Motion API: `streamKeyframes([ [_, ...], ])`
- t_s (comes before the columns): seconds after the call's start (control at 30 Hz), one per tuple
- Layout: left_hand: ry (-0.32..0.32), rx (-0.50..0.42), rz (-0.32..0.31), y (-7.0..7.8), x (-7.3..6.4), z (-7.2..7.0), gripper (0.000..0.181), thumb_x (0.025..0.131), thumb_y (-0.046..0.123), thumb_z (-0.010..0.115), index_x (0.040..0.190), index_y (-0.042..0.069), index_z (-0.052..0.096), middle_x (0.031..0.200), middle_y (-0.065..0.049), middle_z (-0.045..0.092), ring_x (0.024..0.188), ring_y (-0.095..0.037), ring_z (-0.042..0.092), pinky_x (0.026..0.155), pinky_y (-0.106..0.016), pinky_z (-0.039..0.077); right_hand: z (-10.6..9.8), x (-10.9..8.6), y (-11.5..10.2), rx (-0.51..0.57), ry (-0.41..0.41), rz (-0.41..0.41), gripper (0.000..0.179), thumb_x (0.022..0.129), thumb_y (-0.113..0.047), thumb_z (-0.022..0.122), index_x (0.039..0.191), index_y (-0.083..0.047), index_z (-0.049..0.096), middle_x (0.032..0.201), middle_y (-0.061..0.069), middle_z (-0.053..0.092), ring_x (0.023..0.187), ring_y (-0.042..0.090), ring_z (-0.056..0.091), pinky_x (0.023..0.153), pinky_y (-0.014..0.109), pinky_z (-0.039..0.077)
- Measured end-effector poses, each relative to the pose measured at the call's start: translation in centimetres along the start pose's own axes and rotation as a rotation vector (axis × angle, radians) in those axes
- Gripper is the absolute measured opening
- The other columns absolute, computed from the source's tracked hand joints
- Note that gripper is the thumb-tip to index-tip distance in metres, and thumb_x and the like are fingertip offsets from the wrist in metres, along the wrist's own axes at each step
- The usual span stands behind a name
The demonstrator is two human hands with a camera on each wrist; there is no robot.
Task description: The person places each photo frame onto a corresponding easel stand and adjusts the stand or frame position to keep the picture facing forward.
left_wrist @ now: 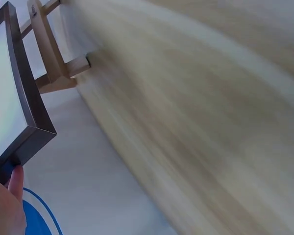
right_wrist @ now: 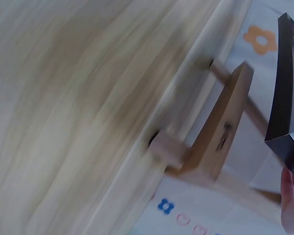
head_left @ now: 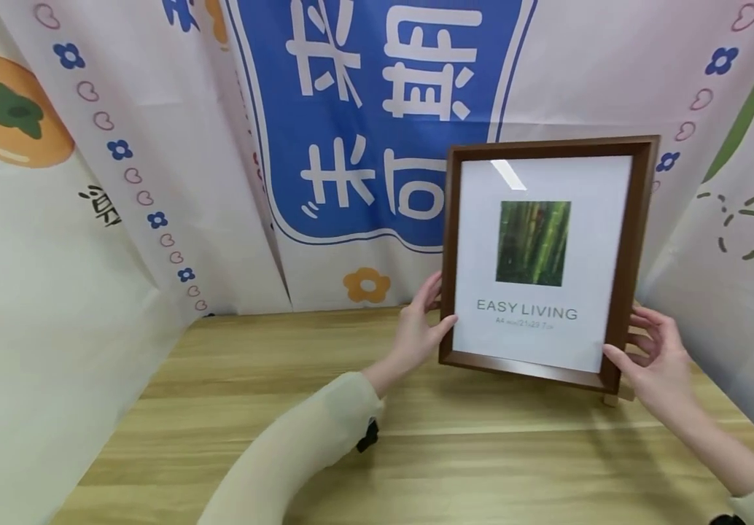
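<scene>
A brown picture frame [head_left: 537,248] with a bamboo picture and "EASY LIVING" lettering is held upright, slightly tilted, at the right of the table. My left hand [head_left: 414,332] grips its left edge low down, thumb on the front and fingers behind. On the opposite edge, near the bottom corner, my right hand [head_left: 662,364] pinches the frame the same way. Behind the frame stands a wooden easel [right_wrist: 220,127], mostly hidden in the head view except a foot [head_left: 609,399]. Both wrist views show the lower edge of the frame apart from the easel's front ledge [left_wrist: 48,44].
A wood-grain table [head_left: 298,408] carries the easel near its back edge. Printed cloth [head_left: 364,277] hangs directly behind it, and white cloth walls [head_left: 29,306] close off both sides.
</scene>
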State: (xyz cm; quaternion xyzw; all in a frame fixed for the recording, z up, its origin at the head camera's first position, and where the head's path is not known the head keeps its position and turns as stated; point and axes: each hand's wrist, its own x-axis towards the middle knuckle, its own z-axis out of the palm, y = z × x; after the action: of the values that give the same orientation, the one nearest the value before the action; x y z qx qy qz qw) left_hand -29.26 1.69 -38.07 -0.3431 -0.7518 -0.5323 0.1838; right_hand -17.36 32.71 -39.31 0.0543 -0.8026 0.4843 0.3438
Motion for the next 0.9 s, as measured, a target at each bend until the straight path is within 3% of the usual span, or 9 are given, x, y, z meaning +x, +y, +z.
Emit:
streamKeyframes([
  [0.23, -0.073, 0.066, -0.033, 0.7, 3.0, 2.8, 0.076, 0.088, 0.001, 0.07, 0.151, 0.016, 0.03, 0.146, -0.009, 0.046, 0.127, -0.016, 0.05, 0.092, -0.019, 0.047, -2.0, 0.4, 0.9, -0.099, 0.082, 0.092, 0.073, 0.079, 0.015, 0.07, 0.14, -0.008, 0.036, 0.111, -0.024, 0.045, 0.09, -0.013, 0.051, 0.072, 0.001, 0.043],
  [0.4, -0.08, 0.065, -0.071, 0.5, 4.5, 4.1, 0.076, 0.089, 0.001, 0.068, 0.152, 0.019, 0.029, 0.148, -0.009, 0.044, 0.127, -0.017, 0.05, 0.091, -0.028, 0.052, -2.7, 1.2, 1.3, -0.114, 0.072, 0.104, 0.071, 0.084, 0.009, 0.068, 0.142, -0.011, 0.032, 0.113, -0.022, 0.042, 0.091, -0.012, 0.049, 0.073, 0.001, 0.042],
  [0.47, -0.076, 0.071, -0.098, 0.2, 4.8, 4.7, 0.076, 0.089, 0.002, 0.069, 0.152, 0.019, 0.029, 0.147, -0.009, 0.045, 0.127, -0.017, 0.05, 0.092, -0.03, 0.052, -2.9, 1.3, 1.5, -0.117, 0.062, 0.098, 0.071, 0.085, 0.008, 0.067, 0.143, -0.01, 0.031, 0.113, -0.021, 0.041, 0.092, -0.012, 0.048, 0.074, 0.001, 0.042],
  [0.63, -0.07, 0.089, -0.141, -0.7, 5.0, 6.1, 0.076, 0.089, 0.003, 0.07, 0.151, 0.019, 0.031, 0.145, -0.008, 0.047, 0.127, -0.016, 0.05, 0.094, -0.022, 0.048, -3.1, 1.2, 2.2, -0.122, 0.056, 0.097, 0.07, 0.086, 0.008, 0.066, 0.143, -0.008, 0.03, 0.113, -0.021, 0.042, 0.092, -0.012, 0.048, 0.074, 0.001, 0.042],
  [0.9, -0.084, 0.12, -0.135, -1.2, 5.3, 7.9, 0.075, 0.089, 0.005, 0.07, 0.152, 0.021, 0.03, 0.147, -0.004, 0.045, 0.127, -0.015, 0.05, 0.096, -0.021, 0.046, -3.8, 1.1, 3.6, -0.142, 0.077, 0.126, 0.072, 0.084, 0.014, 0.065, 0.142, -0.006, 0.029, 0.112, -0.021, 0.04, 0.092, -0.012, 0.048, 0.072, 0.001, 0.042],
])
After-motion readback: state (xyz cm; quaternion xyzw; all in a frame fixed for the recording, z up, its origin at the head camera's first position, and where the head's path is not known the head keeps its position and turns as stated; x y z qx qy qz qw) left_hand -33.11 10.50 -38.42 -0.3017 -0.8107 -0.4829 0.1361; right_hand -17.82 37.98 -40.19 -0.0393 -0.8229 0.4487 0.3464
